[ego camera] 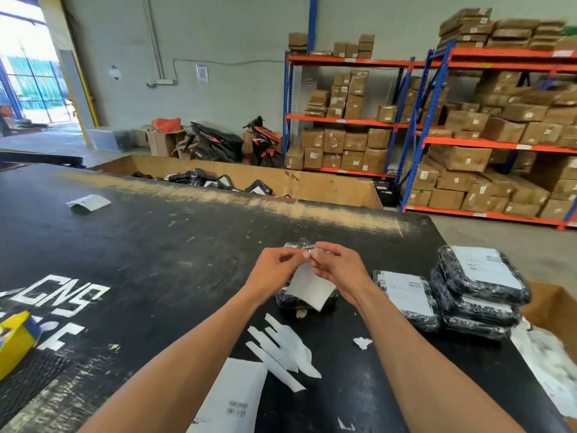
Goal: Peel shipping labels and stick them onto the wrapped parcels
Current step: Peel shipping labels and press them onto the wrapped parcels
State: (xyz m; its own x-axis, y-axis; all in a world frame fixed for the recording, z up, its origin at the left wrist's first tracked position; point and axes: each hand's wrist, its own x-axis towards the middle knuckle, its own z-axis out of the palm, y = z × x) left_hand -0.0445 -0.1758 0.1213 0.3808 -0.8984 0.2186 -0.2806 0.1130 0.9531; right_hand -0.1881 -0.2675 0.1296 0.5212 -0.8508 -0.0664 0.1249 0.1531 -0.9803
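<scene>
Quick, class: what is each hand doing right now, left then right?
Left hand: closed, pinching the top edge of the white label.
Right hand: closed, pinching the same label's top edge.

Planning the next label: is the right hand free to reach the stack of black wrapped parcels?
Probably not yet: the right hand and left hand both pinch the white label; the stack lies unobstructed nearby.

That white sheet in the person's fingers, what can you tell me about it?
The white sheet looks like a plain paper shipping label, its visible face blank. Both hands pinch its top edge, left hand and right hand, thumbs close together as if peeling. It hangs tilted over a black wrapped parcel on the table.
</scene>
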